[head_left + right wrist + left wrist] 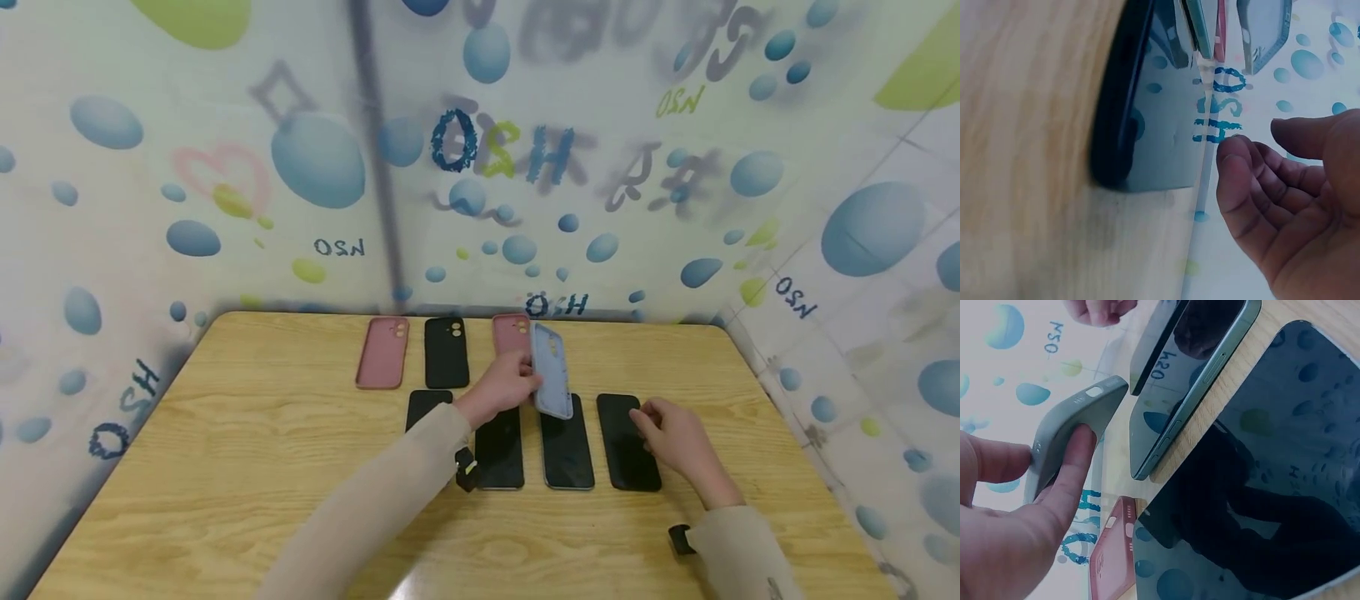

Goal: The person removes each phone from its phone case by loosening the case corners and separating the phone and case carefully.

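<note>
My left hand [504,385] pinches a light blue phone case [552,371] by its edge, thumb on one side and fingers on the other. The case is raised and tilted above the far end of a dark smartphone [567,454]. In the left wrist view the case [1079,422] shows its port cutout. My right hand [678,437] hovers by the rightmost smartphone [628,442]; the right wrist view shows its fingers [1235,187] loosely curled with nothing between them. Behind the blue case lies a pink phone case [510,332], partly covered by it and my left hand.
Further left in the back row lie another pink phone case [382,354] and a black phone case [446,354]. Two more smartphones lie under my left forearm, one [429,403] partly hidden by the sleeve. A patterned curtain [480,275] borders the wooden table [225,467] at its far edge.
</note>
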Available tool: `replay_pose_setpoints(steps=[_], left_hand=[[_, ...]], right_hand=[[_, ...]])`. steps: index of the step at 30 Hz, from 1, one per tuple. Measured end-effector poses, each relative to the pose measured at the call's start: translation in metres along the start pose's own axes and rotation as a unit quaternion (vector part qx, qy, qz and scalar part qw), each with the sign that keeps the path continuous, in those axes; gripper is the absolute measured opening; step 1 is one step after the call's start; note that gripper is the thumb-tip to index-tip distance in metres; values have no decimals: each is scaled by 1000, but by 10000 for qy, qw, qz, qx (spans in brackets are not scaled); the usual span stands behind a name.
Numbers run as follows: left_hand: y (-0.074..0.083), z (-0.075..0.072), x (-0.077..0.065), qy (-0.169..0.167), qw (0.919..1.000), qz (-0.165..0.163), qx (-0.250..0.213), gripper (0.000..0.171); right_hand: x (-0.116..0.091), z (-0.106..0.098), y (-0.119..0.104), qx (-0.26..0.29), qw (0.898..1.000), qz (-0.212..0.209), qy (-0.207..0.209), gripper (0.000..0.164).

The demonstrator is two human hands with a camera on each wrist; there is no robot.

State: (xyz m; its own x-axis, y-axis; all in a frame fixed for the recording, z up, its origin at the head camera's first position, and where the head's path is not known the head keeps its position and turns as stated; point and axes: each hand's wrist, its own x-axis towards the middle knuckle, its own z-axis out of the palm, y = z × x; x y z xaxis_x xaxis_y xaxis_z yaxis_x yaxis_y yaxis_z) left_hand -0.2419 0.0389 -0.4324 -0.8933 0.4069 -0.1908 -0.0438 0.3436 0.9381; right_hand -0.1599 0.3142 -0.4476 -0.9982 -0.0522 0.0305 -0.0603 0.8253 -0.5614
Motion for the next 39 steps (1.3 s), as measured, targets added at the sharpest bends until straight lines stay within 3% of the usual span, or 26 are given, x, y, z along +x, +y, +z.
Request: replay_pose_setpoints(steps=[9, 14, 20, 23, 31, 39], left_hand=[[-3, 2, 15, -49, 9999, -121, -17, 44], [-3, 3, 21, -63, 9999, -59, -67, 53], [2, 5, 27, -2, 9998, 78, 204, 52], [3, 6, 31, 5, 9997, 24, 246, 51], [9, 12, 37, -96, 9999, -126, -64, 67], [9, 19, 45, -43, 9997, -188, 119, 68]], right_hand=[[17, 3, -8, 70, 9998, -108, 131, 20], [26, 5, -9, 206, 9996, -24, 170, 21], [39, 7, -6, 325, 9992, 106, 198, 22], [44, 8, -5, 431, 9986, 239, 170, 22], [52, 14, -1, 534, 9975, 432, 168, 23], [58, 15, -1, 447, 9973, 544, 222, 24]])
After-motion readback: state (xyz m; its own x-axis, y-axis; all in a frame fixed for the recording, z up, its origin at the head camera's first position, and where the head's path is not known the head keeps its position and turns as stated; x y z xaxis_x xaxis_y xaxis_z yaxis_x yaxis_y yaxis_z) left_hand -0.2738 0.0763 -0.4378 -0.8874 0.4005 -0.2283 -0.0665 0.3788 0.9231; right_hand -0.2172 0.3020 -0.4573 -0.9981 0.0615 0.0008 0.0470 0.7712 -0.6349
